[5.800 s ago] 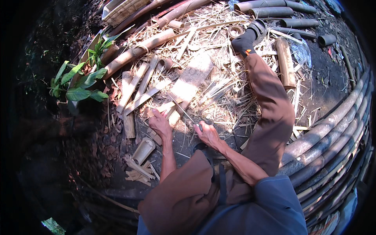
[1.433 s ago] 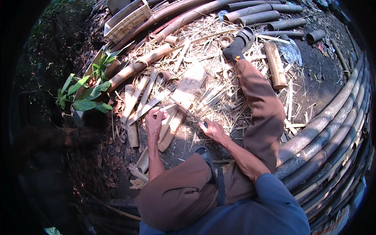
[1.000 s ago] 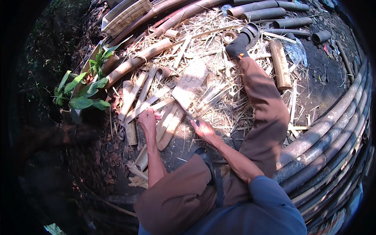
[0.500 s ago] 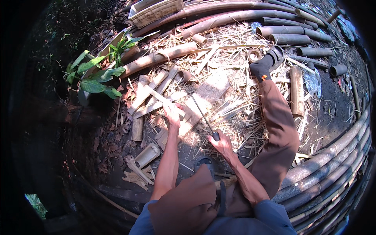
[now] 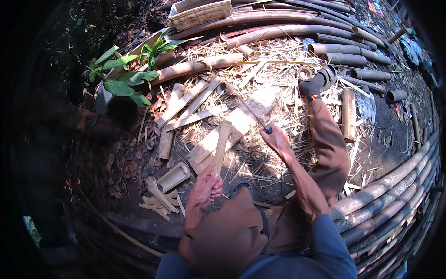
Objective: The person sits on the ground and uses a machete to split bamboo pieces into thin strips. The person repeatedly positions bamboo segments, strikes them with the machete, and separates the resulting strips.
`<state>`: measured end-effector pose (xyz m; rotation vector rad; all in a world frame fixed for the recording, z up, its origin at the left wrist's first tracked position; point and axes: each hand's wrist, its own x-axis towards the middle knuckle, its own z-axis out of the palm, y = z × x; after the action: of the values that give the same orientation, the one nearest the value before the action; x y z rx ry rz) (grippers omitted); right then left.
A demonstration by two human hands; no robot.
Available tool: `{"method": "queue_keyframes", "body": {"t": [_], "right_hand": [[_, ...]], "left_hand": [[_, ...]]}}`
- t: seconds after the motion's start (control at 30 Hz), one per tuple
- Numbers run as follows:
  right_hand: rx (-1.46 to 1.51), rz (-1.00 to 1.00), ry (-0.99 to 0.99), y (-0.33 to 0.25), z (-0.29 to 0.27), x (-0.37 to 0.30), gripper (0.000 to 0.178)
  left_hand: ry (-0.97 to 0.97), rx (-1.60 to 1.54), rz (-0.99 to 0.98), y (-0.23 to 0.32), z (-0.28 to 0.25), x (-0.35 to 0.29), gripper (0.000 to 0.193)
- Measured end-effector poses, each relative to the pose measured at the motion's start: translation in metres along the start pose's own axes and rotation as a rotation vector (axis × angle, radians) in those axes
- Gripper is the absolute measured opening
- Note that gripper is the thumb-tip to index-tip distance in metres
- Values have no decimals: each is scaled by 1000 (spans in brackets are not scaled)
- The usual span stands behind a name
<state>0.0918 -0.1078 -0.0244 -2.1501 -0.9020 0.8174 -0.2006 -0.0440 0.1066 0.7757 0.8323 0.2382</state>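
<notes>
Left hand (image 5: 204,186) grips an upright bamboo slat (image 5: 220,148); right hand (image 5: 277,138) clenches a raised knife (image 5: 251,111). A misjudged chop could hit the fingers below.

A broad-leaved green plant (image 5: 121,81) grows at upper left, a pale woven rectangular basket (image 5: 200,13) sits at the top, long brown bamboo poles (image 5: 389,186) curve along the right edge, and short split bamboo offcuts (image 5: 158,200) lie lower left.

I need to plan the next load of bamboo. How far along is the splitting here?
Done: flat slats lie on the ground. In hand: left hand stands one strip upright, right hand raises the knife. Left: whole poles remain uncut.
</notes>
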Motion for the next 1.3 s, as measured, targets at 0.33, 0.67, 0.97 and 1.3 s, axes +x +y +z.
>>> {"method": "queue_keyframes", "body": {"t": [0.33, 0.67, 0.97, 1.3], "right_hand": [[-223, -416, -72, -40, 12, -68, 26], [278, 105, 157, 29, -6, -60, 25], [560, 93, -133, -79, 92, -59, 44], [1009, 431, -284, -72, 105, -46, 26]], "left_hand": [[1, -70, -35, -13, 0, 8, 39], [751, 557, 291, -107, -117, -14, 40], [652, 978, 256, -91, -46, 3, 40], [602, 921, 469, -98, -39, -5, 32]]}}
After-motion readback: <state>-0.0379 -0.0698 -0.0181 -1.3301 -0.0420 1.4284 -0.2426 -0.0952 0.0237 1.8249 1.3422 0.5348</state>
